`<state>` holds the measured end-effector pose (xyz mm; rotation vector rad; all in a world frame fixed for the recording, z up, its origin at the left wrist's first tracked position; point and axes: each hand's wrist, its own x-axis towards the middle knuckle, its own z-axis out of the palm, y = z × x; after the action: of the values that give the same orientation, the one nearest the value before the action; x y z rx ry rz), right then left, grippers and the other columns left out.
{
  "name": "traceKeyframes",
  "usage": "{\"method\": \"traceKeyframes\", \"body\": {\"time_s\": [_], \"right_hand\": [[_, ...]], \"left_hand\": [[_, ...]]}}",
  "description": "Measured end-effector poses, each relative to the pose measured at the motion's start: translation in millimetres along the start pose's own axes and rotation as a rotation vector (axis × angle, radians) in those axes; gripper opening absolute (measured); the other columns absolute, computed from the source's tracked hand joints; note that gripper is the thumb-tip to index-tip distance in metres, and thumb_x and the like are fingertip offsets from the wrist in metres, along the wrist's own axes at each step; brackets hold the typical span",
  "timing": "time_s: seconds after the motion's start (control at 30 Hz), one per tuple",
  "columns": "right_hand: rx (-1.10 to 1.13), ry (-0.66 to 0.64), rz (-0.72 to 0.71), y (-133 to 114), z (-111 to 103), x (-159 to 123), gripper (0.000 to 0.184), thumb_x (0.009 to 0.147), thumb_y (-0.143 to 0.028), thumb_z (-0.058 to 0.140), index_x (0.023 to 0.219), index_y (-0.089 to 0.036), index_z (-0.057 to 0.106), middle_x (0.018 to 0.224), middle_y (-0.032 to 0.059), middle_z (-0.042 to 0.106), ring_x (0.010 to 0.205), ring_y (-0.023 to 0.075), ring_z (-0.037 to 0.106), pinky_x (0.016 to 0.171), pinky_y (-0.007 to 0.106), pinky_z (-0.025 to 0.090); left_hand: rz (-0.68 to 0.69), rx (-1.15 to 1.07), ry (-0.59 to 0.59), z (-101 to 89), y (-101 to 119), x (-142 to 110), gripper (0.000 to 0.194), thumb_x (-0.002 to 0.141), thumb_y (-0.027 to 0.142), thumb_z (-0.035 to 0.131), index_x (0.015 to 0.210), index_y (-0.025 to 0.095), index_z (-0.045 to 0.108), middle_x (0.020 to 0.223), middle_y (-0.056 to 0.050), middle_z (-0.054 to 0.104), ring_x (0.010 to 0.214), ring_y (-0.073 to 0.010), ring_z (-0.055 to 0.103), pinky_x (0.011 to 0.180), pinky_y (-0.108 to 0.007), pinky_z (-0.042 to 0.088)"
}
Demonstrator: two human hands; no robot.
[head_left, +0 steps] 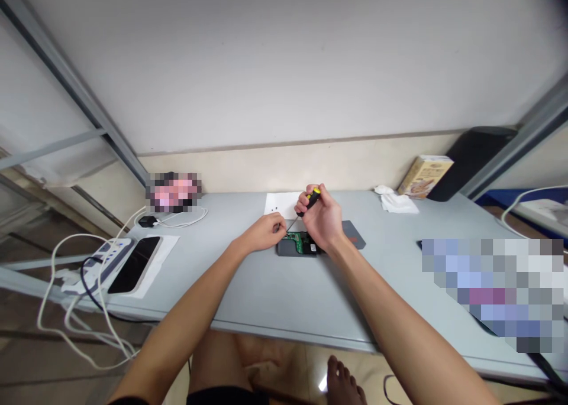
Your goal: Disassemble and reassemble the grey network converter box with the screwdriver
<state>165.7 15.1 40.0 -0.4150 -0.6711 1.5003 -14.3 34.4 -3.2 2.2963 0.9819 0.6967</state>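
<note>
My right hand (321,217) is closed around a small screwdriver (310,200) with a black and yellow handle, its thin shaft angled down to the left. The tip meets a green circuit board (296,241) inside an opened dark grey device (287,249) on the grey table (284,292). My left hand (267,232) rests at the device's left edge, fingers pinched together near the screwdriver tip; what they pinch is too small to make out. A white paper sheet (280,204) with tiny dark specks lies just behind the device.
A black phone (134,264) on white paper lies at the left beside a white power strip (104,257) with trailing cables. A crumpled tissue (396,200), a tan box (425,177) and a black cylinder (474,159) stand at the back right. A dark pad (355,235) lies beside the device.
</note>
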Motion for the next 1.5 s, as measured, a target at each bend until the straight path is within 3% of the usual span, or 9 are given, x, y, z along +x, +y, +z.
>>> {"method": "traceKeyframes", "body": {"time_s": [0.77, 0.97, 1.1, 1.33, 1.5], "right_hand": [[-0.004, 0.013, 0.021, -2, -1, 0, 0.039, 0.1, -0.056, 0.055, 0.078, -0.025, 0.054, 0.067, -0.0021, 0.039, 0.057, 0.014, 0.039, 0.057, 0.028, 0.044], [0.033, 0.011, -0.011, -8, -4, 2, 0.032, 0.1, -0.05, 0.055, 0.08, -0.025, 0.051, 0.068, -0.0024, 0.039, 0.057, 0.0141, 0.041, 0.059, 0.028, 0.046], [0.067, 0.02, -0.024, -10, -7, 4, 0.029, 0.1, -0.045, 0.054, 0.079, -0.026, 0.05, 0.068, -0.0024, 0.039, 0.056, 0.0143, 0.04, 0.059, 0.028, 0.046], [0.128, 0.044, -0.058, -10, -18, 9, 0.025, 0.098, -0.042, 0.056, 0.081, -0.025, 0.05, 0.067, -0.0029, 0.04, 0.056, 0.0132, 0.042, 0.059, 0.026, 0.046], [0.132, 0.098, -0.101, -8, -26, 13, 0.023, 0.097, -0.038, 0.055, 0.08, -0.024, 0.051, 0.066, -0.0025, 0.041, 0.055, 0.0123, 0.041, 0.055, 0.025, 0.044]], "left_hand": [[-0.012, 0.007, -0.007, 0.1, 1, 0, 0.015, 0.087, 0.012, 0.053, 0.076, 0.018, 0.062, 0.079, 0.0, 0.057, 0.07, -0.0137, 0.05, 0.068, -0.026, 0.041], [-0.04, -0.025, -0.01, -2.9, 0, 0, 0.022, 0.098, 0.028, 0.052, 0.095, 0.018, 0.072, 0.086, -0.002, 0.065, 0.074, -0.0153, 0.053, 0.072, -0.028, 0.044], [-0.002, -0.035, -0.026, -3.8, -5, 0, 0.018, 0.094, 0.03, 0.061, 0.092, 0.018, 0.074, 0.086, -0.003, 0.063, 0.075, -0.0153, 0.052, 0.074, -0.029, 0.044], [-0.041, -0.071, 0.011, -3.5, -6, 2, 0.017, 0.093, 0.03, 0.064, 0.086, 0.017, 0.073, 0.084, -0.002, 0.063, 0.072, -0.0137, 0.052, 0.071, -0.027, 0.045], [-0.016, -0.004, 0.112, -6.0, -5, 1, 0.017, 0.095, 0.028, 0.061, 0.088, 0.017, 0.073, 0.084, -0.002, 0.061, 0.068, -0.0125, 0.049, 0.067, -0.027, 0.043]]}}
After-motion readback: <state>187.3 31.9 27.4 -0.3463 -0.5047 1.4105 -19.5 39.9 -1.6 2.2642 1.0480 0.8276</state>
